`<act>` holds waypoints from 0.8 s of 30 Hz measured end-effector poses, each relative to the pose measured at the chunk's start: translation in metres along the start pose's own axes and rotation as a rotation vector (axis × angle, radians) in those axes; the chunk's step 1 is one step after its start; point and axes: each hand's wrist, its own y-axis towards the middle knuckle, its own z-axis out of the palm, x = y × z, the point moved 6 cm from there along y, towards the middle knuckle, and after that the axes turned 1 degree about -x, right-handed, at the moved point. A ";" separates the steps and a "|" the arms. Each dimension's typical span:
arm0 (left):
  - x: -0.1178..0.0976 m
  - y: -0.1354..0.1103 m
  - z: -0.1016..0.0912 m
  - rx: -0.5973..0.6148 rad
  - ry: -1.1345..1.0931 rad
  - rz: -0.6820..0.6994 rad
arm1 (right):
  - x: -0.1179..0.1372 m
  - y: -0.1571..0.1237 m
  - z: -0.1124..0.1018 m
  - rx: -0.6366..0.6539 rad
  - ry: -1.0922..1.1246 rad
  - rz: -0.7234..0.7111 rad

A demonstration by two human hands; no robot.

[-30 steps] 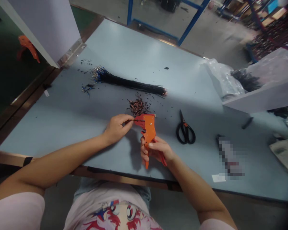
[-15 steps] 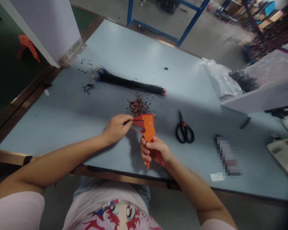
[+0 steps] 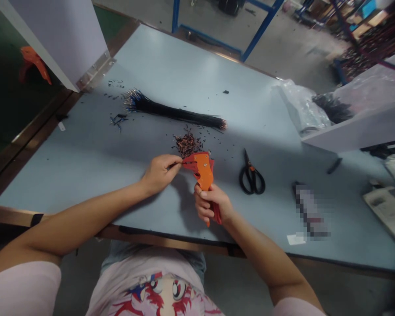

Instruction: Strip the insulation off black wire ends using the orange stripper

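My right hand (image 3: 212, 204) is wrapped round the handles of an orange and red wire stripper (image 3: 204, 169), held upright with its jaws to the left. Between thumb and fingers my left hand (image 3: 161, 173) pinches a thin dark wire (image 3: 175, 165); its far end sits at the stripper's jaws. Just beyond the tool lies a heap of stripped insulation and copper-coloured scraps (image 3: 188, 144). A long bundle of black wires (image 3: 177, 115) rests farther back, with blue and bare ends at its left and copper ends at its right.
Black-handled scissors (image 3: 252, 179) lie right of my right hand. A blurred-out object (image 3: 311, 210) and a white paper slip (image 3: 296, 239) are farther right. Plastic bags (image 3: 304, 107) stand behind a low panel. Another orange tool (image 3: 36, 63) is at the far left, past an upright panel (image 3: 59, 39).
The red and orange handles have come closer together in my right hand, and the tool has tilted slightly. My left hand stays at the jaws. The whole view has shifted a little.
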 end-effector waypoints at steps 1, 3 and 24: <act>-0.001 0.001 0.000 -0.002 -0.004 -0.003 | 0.000 0.001 0.000 0.005 -0.003 -0.004; -0.002 0.001 -0.001 -0.006 0.003 -0.001 | 0.000 0.001 -0.001 0.021 -0.006 0.002; 0.021 0.008 -0.005 -0.057 -0.338 -0.253 | 0.022 0.002 -0.027 -0.078 -0.041 -0.007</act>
